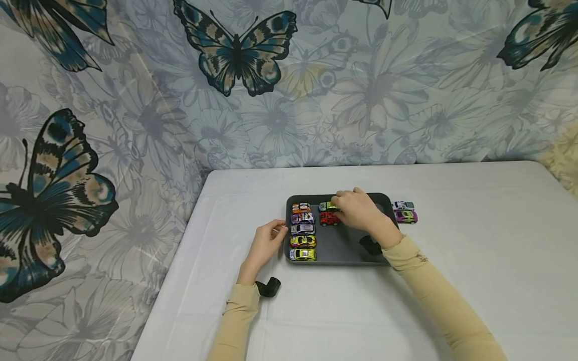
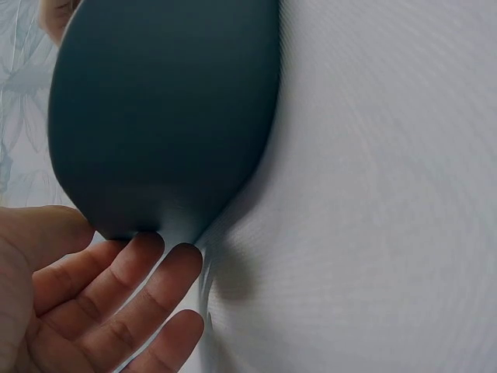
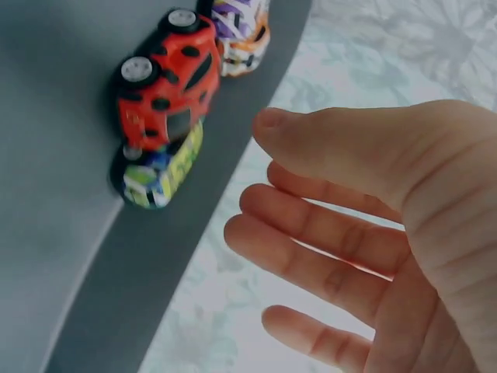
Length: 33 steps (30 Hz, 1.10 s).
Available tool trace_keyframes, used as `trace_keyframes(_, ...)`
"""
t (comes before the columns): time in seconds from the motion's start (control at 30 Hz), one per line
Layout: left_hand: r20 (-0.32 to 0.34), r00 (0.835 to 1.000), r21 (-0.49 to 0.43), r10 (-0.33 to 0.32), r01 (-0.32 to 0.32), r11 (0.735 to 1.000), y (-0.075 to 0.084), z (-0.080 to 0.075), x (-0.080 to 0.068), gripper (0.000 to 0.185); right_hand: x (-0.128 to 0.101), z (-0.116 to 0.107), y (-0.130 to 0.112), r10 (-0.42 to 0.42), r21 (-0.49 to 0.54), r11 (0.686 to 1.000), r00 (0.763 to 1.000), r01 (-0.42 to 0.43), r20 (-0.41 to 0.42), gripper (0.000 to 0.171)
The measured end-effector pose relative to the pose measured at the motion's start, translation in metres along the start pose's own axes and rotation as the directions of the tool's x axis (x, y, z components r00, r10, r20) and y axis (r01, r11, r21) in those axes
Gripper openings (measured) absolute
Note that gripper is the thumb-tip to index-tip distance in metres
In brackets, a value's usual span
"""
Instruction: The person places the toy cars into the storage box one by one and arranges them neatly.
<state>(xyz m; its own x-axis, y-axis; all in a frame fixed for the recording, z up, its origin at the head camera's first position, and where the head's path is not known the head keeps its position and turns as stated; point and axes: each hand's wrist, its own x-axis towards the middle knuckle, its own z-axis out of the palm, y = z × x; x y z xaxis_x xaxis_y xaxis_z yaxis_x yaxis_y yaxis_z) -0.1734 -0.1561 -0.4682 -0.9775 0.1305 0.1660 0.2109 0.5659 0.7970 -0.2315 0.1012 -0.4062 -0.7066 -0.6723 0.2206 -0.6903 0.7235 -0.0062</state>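
A dark grey tray [image 1: 347, 250] lies on the table. At its left edge, my left hand [image 1: 265, 242] grips the rim lightly between thumb and fingertips; the left wrist view shows the outside of the tray [image 2: 171, 124] against them. My right hand [image 1: 361, 210] hovers over the tray's far side, beside a lime-green toy car [image 1: 326, 206] and a red toy car [image 1: 328, 218] with black spots. From the right wrist, my hand [image 3: 349, 233] has its fingers loosely spread, holding nothing, apart from the red car [image 3: 171, 85] and lime-green car [image 3: 159, 175].
Several toy cars, including a yellow one [image 1: 303, 241], form a column along the tray's left side. Right of the tray, a white-and-dark car [image 1: 403, 205] and a purple-and-green car [image 1: 406, 216] stand on the white tablecloth [image 1: 478, 240]. Butterfly-patterned fabric [image 1: 280, 125] hangs behind the table.
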Motion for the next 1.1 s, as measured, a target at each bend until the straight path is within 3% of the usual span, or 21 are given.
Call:
trace_keyframes(0.63,0.004,1.000,0.003,-0.029,0.029,1.000,0.004,0.000,-0.001,0.023,-0.040,-0.038,0.043,0.127,0.047,0.991,0.987,-0.123,-0.093,0.018)
trace_keyframes(1.1,0.002,0.999,0.000,-0.040,0.040,0.999,0.004,0.001,-0.002,0.024,-0.080,-0.043,0.073,0.191,0.052,0.981,0.977,-0.187,-0.090,0.021)
